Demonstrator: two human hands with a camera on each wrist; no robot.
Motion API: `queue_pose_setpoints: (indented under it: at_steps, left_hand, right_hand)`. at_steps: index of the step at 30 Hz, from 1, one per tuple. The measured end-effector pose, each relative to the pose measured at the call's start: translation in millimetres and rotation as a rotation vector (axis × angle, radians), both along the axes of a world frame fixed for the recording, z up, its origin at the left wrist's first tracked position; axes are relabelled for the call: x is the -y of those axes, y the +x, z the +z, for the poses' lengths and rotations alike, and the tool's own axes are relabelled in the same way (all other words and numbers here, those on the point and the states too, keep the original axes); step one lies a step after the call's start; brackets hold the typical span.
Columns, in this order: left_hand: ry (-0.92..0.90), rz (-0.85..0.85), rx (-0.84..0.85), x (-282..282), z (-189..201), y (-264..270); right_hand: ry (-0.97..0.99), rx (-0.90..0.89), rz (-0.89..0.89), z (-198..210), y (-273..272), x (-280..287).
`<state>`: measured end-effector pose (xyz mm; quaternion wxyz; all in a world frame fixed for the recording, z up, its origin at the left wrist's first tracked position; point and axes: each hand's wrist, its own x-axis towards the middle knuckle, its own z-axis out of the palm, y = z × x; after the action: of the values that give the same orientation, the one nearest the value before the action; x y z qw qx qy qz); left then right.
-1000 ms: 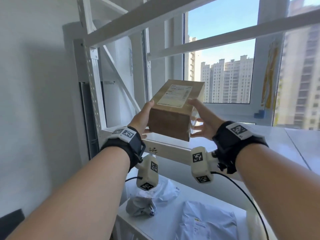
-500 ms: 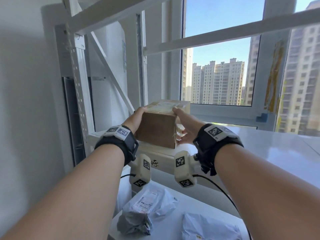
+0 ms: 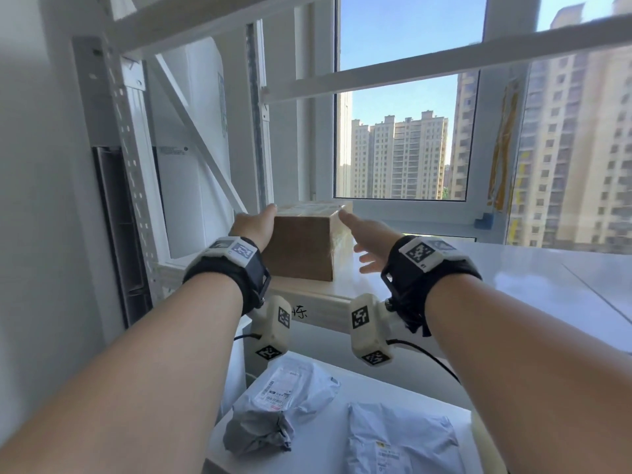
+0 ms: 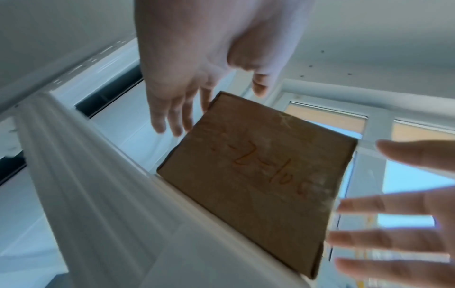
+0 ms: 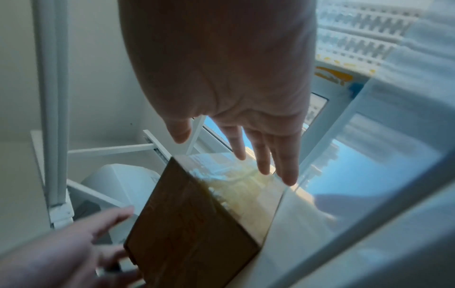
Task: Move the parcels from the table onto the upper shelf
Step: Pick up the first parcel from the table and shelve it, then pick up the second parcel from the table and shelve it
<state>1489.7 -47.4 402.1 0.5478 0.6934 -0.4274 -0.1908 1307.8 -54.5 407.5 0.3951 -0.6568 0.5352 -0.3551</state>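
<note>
A brown cardboard box [image 3: 301, 248] with a white label on top stands on the white upper shelf [image 3: 478, 278], near its left front corner. My left hand [image 3: 260, 220] lies at the box's left side with straight fingers, thumb at the top edge. My right hand [image 3: 359, 241] hovers open just right of the box, fingers spread and off it. The left wrist view shows the box [image 4: 258, 175] between my left hand [image 4: 197, 97] and right hand [image 4: 393, 224]. In the right wrist view, the box [image 5: 192, 224] sits below my right hand [image 5: 246, 136].
On the table [image 3: 359, 381] below lie a crumpled grey parcel bag [image 3: 273, 415] and a flat pale mailer [image 3: 400, 443]. A perforated rack upright [image 3: 116, 131] and diagonal brace [image 3: 195, 131] stand left of the box. A crossbeam [image 3: 444, 66] runs overhead. The shelf stretches right.
Both hands lowered the box from the air onto the shelf. The right hand has come off its right side and opened; the left hand's fingers have straightened.
</note>
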Motion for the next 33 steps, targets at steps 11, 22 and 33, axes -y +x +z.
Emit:
queue_pose_setpoints:
  at_steps: [11, 22, 33]
  left_hand:
    - [-0.301, -0.108, 0.734, -59, -12, -125]
    - [-0.335, -0.645, 0.884, -135, -81, -326]
    - [-0.231, -1.051, 1.031, -251, -175, -554]
  right_hand:
    - [-0.393, -0.679, -0.36, -26, -106, -93]
    - [-0.345, -0.843, -0.705, -90, -272, -211]
    - [0.098, -0.939, -0.897, -188, -481, -351]
